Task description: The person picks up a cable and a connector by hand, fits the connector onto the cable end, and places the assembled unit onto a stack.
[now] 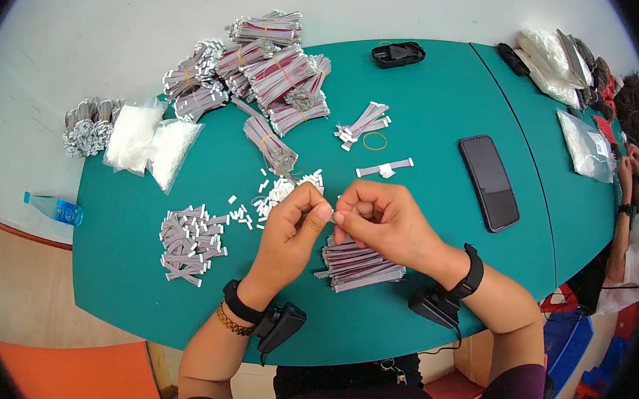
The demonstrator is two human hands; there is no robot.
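Observation:
My left hand [294, 224] and my right hand [379, 218] meet fingertip to fingertip over the near middle of the table. Each pinches with thumb and forefinger; a tiny pale piece [332, 216] shows between them, too small to name. Just below lies a bundle of grey and dark red flat ribbon cables [359, 268], partly hidden by my right hand. Behind my left hand is a loose heap of small white connectors [281, 194]. Left of that hand lies a pile of short grey ribbon cables with white ends [190, 243].
Cable bundles [281, 73] are stacked at the back left, near clear bags of white parts [135, 134]. A rubber band [374, 141], short cables [363, 125] and a black phone [489, 183] lie on the green table [447, 97]. Another person's arm [623, 216] is at the far right.

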